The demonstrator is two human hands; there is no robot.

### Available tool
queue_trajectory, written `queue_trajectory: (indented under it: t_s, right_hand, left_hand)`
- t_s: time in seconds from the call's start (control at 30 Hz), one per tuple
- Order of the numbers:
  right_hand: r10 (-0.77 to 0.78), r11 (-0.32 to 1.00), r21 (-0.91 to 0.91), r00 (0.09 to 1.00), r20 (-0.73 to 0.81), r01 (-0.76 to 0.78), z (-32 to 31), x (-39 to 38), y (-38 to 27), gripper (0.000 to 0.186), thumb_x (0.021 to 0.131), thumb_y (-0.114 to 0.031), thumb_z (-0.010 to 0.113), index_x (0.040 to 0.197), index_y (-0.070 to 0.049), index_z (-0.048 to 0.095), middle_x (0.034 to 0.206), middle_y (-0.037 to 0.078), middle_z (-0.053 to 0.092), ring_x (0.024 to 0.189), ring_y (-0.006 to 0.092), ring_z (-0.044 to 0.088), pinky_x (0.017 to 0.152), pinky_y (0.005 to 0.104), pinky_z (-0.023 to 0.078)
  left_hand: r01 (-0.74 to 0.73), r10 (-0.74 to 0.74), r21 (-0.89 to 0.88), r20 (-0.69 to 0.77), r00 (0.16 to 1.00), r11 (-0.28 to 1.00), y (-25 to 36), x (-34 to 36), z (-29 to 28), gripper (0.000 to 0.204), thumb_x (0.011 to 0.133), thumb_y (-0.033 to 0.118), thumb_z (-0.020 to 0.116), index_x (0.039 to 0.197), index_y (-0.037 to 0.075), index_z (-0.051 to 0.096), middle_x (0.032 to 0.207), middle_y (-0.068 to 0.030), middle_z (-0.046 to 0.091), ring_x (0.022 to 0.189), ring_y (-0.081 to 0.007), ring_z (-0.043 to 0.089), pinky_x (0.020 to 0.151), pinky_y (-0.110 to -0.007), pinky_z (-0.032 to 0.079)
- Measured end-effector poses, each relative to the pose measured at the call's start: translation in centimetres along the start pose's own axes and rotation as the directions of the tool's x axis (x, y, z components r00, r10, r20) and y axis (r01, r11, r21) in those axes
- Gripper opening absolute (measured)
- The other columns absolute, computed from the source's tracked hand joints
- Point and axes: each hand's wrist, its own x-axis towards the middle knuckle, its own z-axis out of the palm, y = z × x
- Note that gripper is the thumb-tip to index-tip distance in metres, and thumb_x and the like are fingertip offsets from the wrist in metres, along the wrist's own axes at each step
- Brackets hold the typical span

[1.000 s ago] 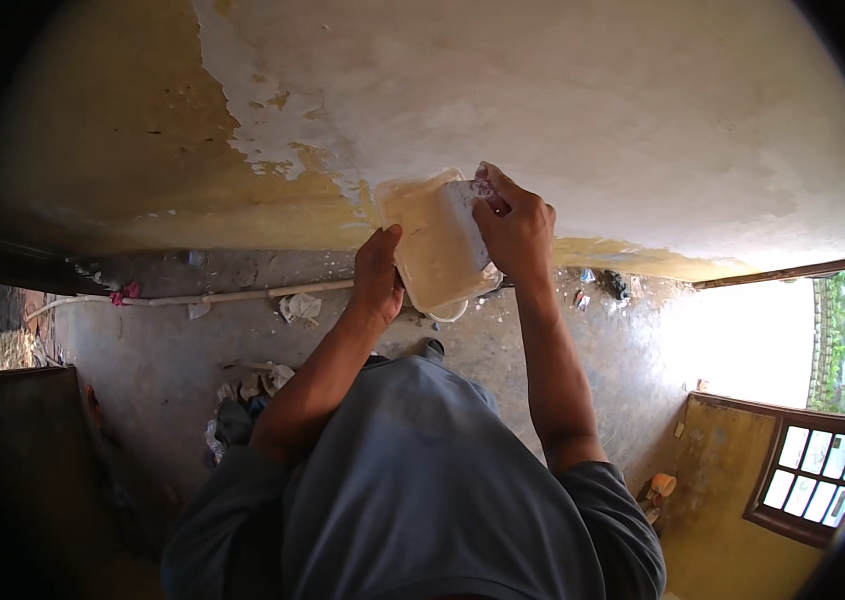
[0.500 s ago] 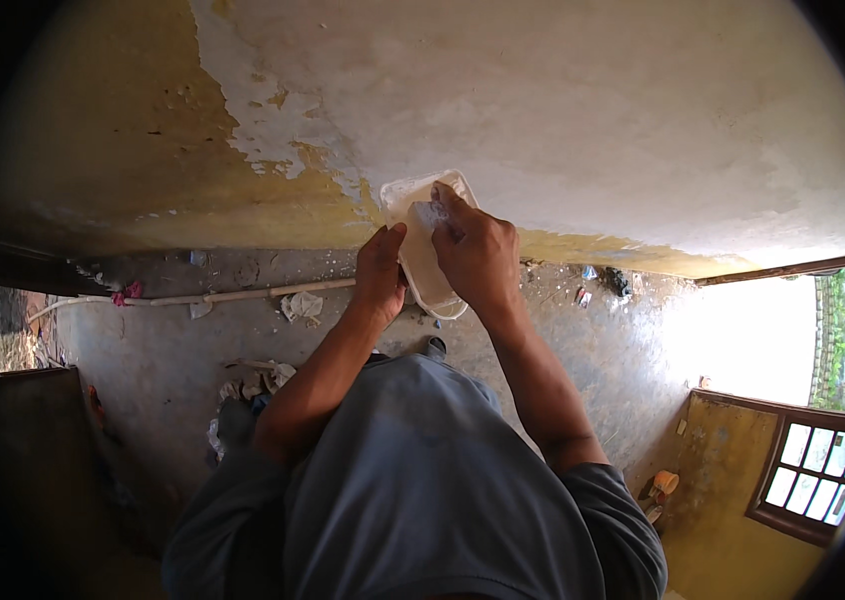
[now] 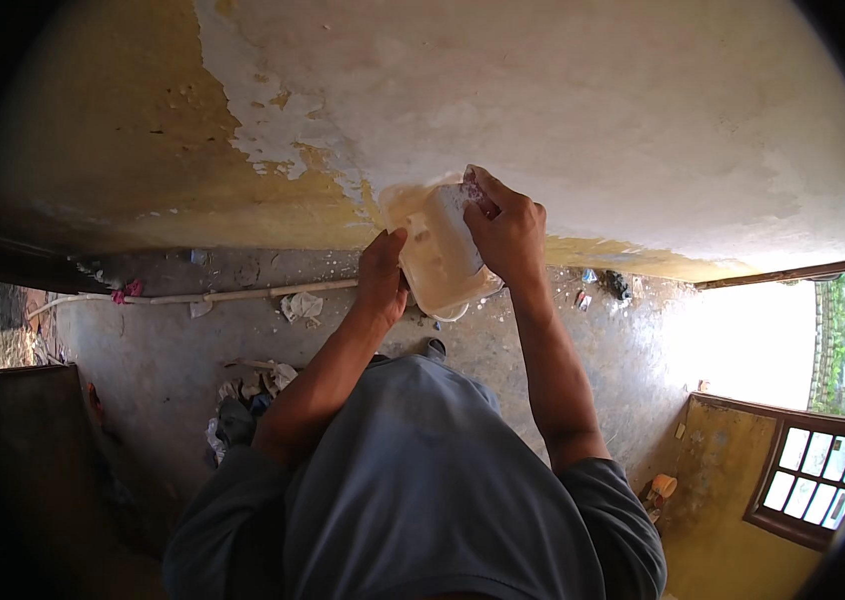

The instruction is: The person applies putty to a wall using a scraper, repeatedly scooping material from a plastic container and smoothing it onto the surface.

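My left hand [image 3: 381, 272] grips the left side of a whitish rectangular plastic tub [image 3: 427, 275], its thumb over the rim. Pale, paste-like residue coats the inside of the tub. My right hand [image 3: 513, 235] is closed on a flat scraper [image 3: 457, 228] smeared with white paste. The scraper's wide, pale blade lies over the right part of the tub, near its right rim. From this angle I cannot tell whether the blade touches that rim. Both hands are held out in front of my chest, close to the wall [image 3: 563, 120].
Whitish coating covers much of the wall; peeling yellow paint [image 3: 123, 150] shows at left. A long pole [image 3: 263, 292] lies on the floor beside crumpled paper [image 3: 301, 306]. Rags and plastic [image 3: 233, 415] lie left of me. A bright doorway [image 3: 743, 325] and a window [image 3: 818, 470] are at right.
My right hand has moved to the right with the scraper, from the tub's middle to its right side. The scraper's blade now shows more broadly. My left hand stays on the tub.
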Motion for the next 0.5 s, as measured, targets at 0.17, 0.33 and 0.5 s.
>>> queue_trajectory:
  t_s: [0.17,0.33,0.5]
  right_hand:
    - [-0.17,0.969,-0.175,0.985,0.037,0.174,-0.2,0.3,-1.4,0.039,0.079,-0.011,0.058,0.117,-0.011,0.064,0.073,0.019,0.065,0.072,0.0366,0.065,0.068,0.0449,0.052]
    - [0.013,0.993,-0.114,0.999,0.037,-0.008,0.1,-0.6,-0.8,0.041,0.078,-0.012,0.062,0.119,-0.012,0.065,0.08,0.019,0.067,0.073,0.0321,0.068,0.07,0.0401,0.053]
    - [-0.093,0.993,-0.075,0.995,-0.03,0.09,1.9,-2.6,-1.5,0.039,0.079,-0.01,0.058,0.118,-0.011,0.064,0.076,0.02,0.065,0.072,0.0372,0.065,0.067,0.0462,0.052]
  left_hand:
    - [-0.039,0.037,-0.029,-0.066,0.997,0.999,0.0,0.3,0.6,0.032,0.094,0.02,0.056,0.12,0.001,0.053,0.104,-0.0097,0.064,0.087,-0.0192,0.068,0.072,-0.032,0.06]
    - [-0.079,0.071,-0.052,-0.148,0.986,0.996,-0.2,0.6,1.0,0.033,0.093,0.021,0.057,0.12,0.003,0.054,0.1,-0.0073,0.065,0.08,-0.0164,0.068,0.061,-0.028,0.059]
    - [-0.046,0.051,0.04,-0.146,0.988,0.998,-0.6,1.1,0.7,0.03,0.094,0.02,0.056,0.12,0.004,0.054,0.096,-0.0056,0.066,0.075,-0.0132,0.066,0.054,-0.024,0.054]
